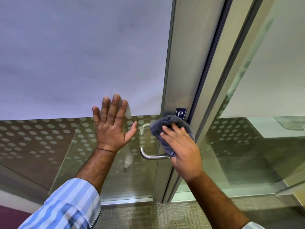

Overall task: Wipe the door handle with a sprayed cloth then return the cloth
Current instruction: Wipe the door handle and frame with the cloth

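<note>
A steel lever door handle sticks out from the metal stile of a glass door. My right hand presses a folded grey cloth against the stile where the handle is mounted, and the cloth covers the handle's base. The free end of the handle shows to the left of the cloth. My left hand lies flat on the glass with fingers spread, just left of the handle, holding nothing.
A small dark sign with a white letter P sits on the stile above the cloth. The door frame and a second glass panel stand to the right. Grey carpet lies below.
</note>
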The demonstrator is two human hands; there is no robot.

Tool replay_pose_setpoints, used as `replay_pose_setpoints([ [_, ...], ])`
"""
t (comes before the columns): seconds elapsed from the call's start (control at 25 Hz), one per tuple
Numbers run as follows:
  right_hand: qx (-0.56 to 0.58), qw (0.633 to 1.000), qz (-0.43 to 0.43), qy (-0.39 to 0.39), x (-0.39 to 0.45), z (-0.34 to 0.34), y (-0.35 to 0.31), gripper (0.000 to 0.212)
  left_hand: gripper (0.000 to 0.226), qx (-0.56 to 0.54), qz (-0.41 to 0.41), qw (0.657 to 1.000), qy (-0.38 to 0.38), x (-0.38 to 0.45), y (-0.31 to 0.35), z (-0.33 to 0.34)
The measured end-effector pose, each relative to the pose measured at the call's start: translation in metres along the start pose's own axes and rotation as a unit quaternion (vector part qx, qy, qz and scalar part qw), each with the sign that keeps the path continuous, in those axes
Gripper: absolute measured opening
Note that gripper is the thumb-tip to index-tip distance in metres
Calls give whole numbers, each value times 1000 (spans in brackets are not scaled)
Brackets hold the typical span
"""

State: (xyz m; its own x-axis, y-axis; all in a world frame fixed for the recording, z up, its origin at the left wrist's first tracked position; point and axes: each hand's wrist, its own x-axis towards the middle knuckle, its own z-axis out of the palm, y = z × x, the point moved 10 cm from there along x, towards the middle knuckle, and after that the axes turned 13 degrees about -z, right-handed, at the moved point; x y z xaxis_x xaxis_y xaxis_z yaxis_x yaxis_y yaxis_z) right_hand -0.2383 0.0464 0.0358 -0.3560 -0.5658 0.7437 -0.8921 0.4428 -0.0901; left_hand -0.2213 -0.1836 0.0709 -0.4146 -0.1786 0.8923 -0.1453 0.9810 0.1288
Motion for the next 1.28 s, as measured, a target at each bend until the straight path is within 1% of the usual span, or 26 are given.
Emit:
replay_pose_setpoints([
  [0.08, 31, 997, 20, -68, -8, 13, 1, 56, 94, 1, 1, 1000, -2, 0, 0, 0],
  [0.2, 87, 977, 59, -185, -17, 29, -2, 56, 95, 6, -2, 1000, -7, 0, 1, 0],
  [0.24, 103, 972, 64, -200, -19, 30, -3, 55, 95, 6, -5, 1000, -11, 0, 1, 1],
  [0.28, 119, 971, 68, -197, -18, 28, -2, 55, 94, 7, -8, 1000, -14, 0, 1, 1],
  [0.36, 183, 965, 105, -157, -19, 22, 6, 60, 93, 14, -14, 1000, -22, -1, 1, 0],
  [0.4, 233, 953, 147, -126, -20, 18, 15, 63, 93, 17, -14, 999, -28, -1, 2, -1],
  [0.44, 291, 931, 202, -91, -24, 14, 27, 63, 92, 21, -14, 999, -35, -2, 3, -1],
  [0.48, 359, 894, 262, -54, -29, 11, 38, 61, 91, 24, -13, 999, -41, -2, 3, -1],
  [0.52, 417, 857, 302, -21, -33, 7, 45, 58, 91, 27, -15, 998, -47, -2, 4, -1],
  [0.56, 464, 824, 323, 16, -34, 2, 49, 54, 91, 29, -17, 998, -53, -1, 3, -1],
  [0.6, 493, 802, 334, 48, -35, -5, 53, 49, 91, 31, -21, 998, -56, -2, 4, -1],
  [0.68, 541, 755, 357, 97, -40, -11, 60, 43, 93, 33, -28, 997, -63, -3, 4, -2],
  [0.72, 562, 729, 376, 109, -44, -9, 63, 41, 94, 34, -31, 997, -66, -3, 4, -3],
  [0.8, 583, 685, 419, 122, -54, -5, 64, 37, 94, 37, -35, 996, -71, -3, 5, -6],
  [1.0, 592, 581, 537, 152, -89, 9, 57, 31, 92, 41, -55, 993, -96, -2, 6, -7],
  [1.08, 589, 563, 557, 158, -100, 13, 46, 32, 92, 39, -56, 992, -104, -2, 6, -8],
  [1.28, 569, 546, 582, 201, -126, 11, 19, 34, 92, 28, -51, 991, -120, -3, 8, -8],
])
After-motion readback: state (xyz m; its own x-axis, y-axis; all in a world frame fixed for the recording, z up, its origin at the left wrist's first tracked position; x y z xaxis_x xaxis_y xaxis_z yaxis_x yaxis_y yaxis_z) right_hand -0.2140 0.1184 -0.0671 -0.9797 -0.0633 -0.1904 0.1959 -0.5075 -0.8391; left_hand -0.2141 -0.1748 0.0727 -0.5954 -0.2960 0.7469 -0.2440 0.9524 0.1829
